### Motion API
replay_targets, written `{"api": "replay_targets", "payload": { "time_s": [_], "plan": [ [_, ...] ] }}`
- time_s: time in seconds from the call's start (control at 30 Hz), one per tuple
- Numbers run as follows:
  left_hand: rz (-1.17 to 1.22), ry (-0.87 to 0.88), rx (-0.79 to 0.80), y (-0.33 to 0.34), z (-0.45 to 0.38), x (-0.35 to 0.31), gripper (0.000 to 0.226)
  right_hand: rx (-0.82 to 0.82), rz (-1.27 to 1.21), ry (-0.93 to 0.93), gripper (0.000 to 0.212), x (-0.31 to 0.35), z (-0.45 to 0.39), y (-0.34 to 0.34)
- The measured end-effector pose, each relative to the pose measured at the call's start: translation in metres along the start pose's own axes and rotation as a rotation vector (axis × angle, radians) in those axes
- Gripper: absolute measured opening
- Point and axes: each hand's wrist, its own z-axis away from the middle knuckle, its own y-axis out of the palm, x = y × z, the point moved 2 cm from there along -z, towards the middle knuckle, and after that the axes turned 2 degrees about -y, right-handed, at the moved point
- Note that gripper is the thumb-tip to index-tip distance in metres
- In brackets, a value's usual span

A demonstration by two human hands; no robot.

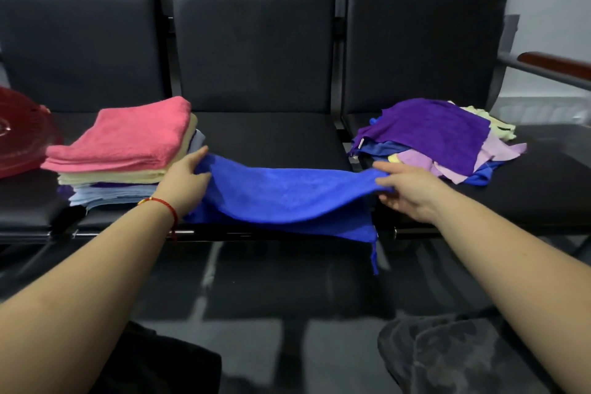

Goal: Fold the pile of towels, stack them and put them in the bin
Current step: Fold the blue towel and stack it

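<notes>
Head view: a blue towel (287,195) lies spread across the front of the middle seat (271,134) of a black bench, its near edge hanging over the seat's front lip. Left hand (187,177), at 9 o'clock of the towel, is closed on the towel's left corner, fingers over the cloth; a red string bracelet (160,203) sits on that wrist. Right hand (407,190), at 3 o'clock, pinches the right corner, fingers partly curled. Stack of folded towels (124,153), pink on top, stands on the left seat, just beside the left hand. Red bin (22,134) is at the stack's 9 o'clock, cut by the frame edge. Unfolded pile (438,141), purple uppermost, rests on the right seat at 2 o'clock of the right hand.
</notes>
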Motion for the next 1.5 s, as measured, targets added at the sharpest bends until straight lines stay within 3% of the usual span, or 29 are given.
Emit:
{"api": "replay_targets", "payload": {
  "time_s": [0.07, 0.17, 0.27, 0.5, 0.67, 0.93, 1.1, 1.2, 1.33, 1.5],
  "plan": [
    [-0.100, 0.058, -0.026, -0.001, -0.002, -0.003, 0.059, -0.006, -0.051, 0.003, 0.046, 0.003, -0.001, 0.002],
    [-0.342, 0.078, 0.050, 0.008, -0.003, 0.002, 0.061, 0.012, 0.178, 0.126, 0.043, -0.011, 0.002, 0.007],
    [-0.465, 0.064, 0.098, 0.013, -0.005, 0.007, 0.061, 0.005, 0.373, 0.109, 0.045, -0.014, 0.002, 0.011],
    [-0.517, 0.015, 0.072, 0.007, -0.014, 0.021, 0.060, -0.024, 0.384, 0.098, 0.047, -0.010, 0.000, -0.002],
    [-0.526, 0.018, 0.117, 0.010, -0.016, 0.033, 0.050, -0.017, 0.535, 0.085, 0.053, -0.023, 0.001, 0.001],
    [-0.487, -0.017, 0.152, 0.012, -0.013, 0.036, 0.046, 0.094, 0.612, 0.139, 0.067, -0.029, 0.010, 0.003],
    [-0.430, -0.023, 0.129, 0.006, -0.005, 0.035, 0.053, 0.099, 0.644, 0.210, 0.032, -0.033, 0.013, -0.001],
    [-0.406, -0.051, 0.096, -0.001, -0.001, 0.038, 0.054, 0.109, 0.558, 0.273, 0.030, -0.039, 0.016, 0.001],
    [-0.389, -0.144, 0.055, -0.012, 0.003, 0.044, 0.047, 0.100, 0.302, 0.362, 0.043, -0.044, 0.018, 0.005],
    [-0.405, -0.226, 0.103, -0.020, 0.011, 0.047, 0.020, 0.067, 0.368, 0.338, 0.016, -0.044, 0.018, 0.003]
  ]
}}
